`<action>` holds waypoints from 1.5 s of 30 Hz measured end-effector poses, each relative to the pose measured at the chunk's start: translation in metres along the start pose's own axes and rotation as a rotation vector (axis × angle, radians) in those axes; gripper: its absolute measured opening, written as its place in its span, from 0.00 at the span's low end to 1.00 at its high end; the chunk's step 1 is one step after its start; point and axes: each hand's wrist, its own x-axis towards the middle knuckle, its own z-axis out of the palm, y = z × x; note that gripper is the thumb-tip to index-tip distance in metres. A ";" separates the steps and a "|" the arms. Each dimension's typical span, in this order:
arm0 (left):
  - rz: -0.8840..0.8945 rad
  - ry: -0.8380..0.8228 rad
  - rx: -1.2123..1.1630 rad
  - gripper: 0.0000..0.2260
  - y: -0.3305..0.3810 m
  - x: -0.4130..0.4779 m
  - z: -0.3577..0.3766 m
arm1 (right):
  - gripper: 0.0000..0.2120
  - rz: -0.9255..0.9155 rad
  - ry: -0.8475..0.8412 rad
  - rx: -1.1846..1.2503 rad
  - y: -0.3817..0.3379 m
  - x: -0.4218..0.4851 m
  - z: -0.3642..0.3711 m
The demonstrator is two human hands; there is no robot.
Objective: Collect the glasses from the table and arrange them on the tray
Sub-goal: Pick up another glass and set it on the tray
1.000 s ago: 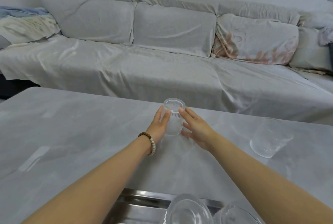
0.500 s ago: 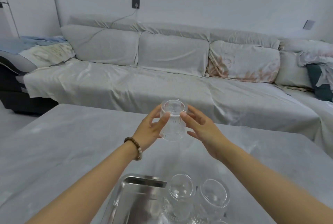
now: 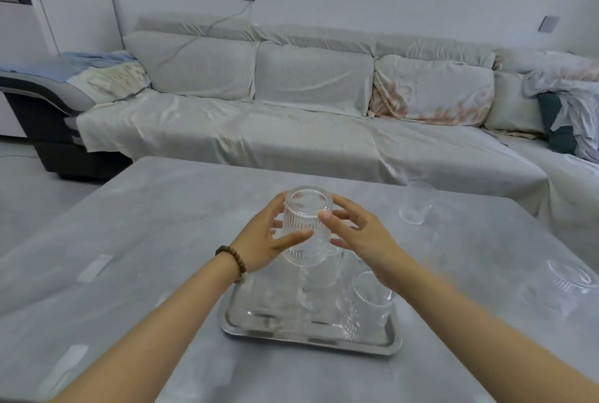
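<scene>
A clear ribbed glass (image 3: 306, 227) hangs upside down in the air above the far end of the steel tray (image 3: 259, 326). My left hand (image 3: 265, 243), with a bead bracelet at the wrist, grips its left side. My right hand (image 3: 359, 240) touches its right side with thumb and fingertips. On the tray stand several clear glasses; one glass (image 3: 372, 300) is at the right under my right wrist. Another glass (image 3: 418, 204) stands on the grey table (image 3: 146, 240) at the far right. A glass (image 3: 572, 276) sits near the right edge.
A long grey sofa (image 3: 291, 130) covered with a sheet runs behind the table, with cushions and crumpled bedding at the right end. The table's far edge is close behind the lone glass. Bright reflections mark the tabletop at the left.
Both hands have lifted the ribbed glass off the table and brought it back toward me, over the tray. The view has tilted up and pulled back, showing the whole tray.
</scene>
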 end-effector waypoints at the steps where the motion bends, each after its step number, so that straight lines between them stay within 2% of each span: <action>1: -0.005 -0.007 -0.009 0.33 -0.002 -0.005 0.003 | 0.32 -0.010 0.001 -0.024 0.004 -0.005 0.000; 9: -0.043 -0.048 -0.056 0.32 -0.027 -0.029 0.028 | 0.17 -0.086 -0.006 -0.243 0.041 -0.033 -0.015; 16: -0.132 -0.022 -0.099 0.30 -0.053 -0.045 0.050 | 0.17 -0.061 0.039 -0.459 0.081 -0.054 -0.030; 20: -0.161 0.003 -0.056 0.36 -0.064 -0.047 0.065 | 0.16 -0.093 0.047 -0.440 0.090 -0.058 -0.028; 25: -0.198 0.000 -0.070 0.40 -0.067 -0.046 0.078 | 0.20 -0.117 0.006 -0.493 0.098 -0.059 -0.028; 32: -0.201 -0.001 -0.067 0.36 -0.076 -0.046 0.084 | 0.16 -0.140 0.003 -0.567 0.103 -0.057 -0.028; 45: -0.196 -0.042 -0.096 0.34 -0.075 -0.044 0.079 | 0.15 -0.165 0.009 -0.584 0.103 -0.055 -0.028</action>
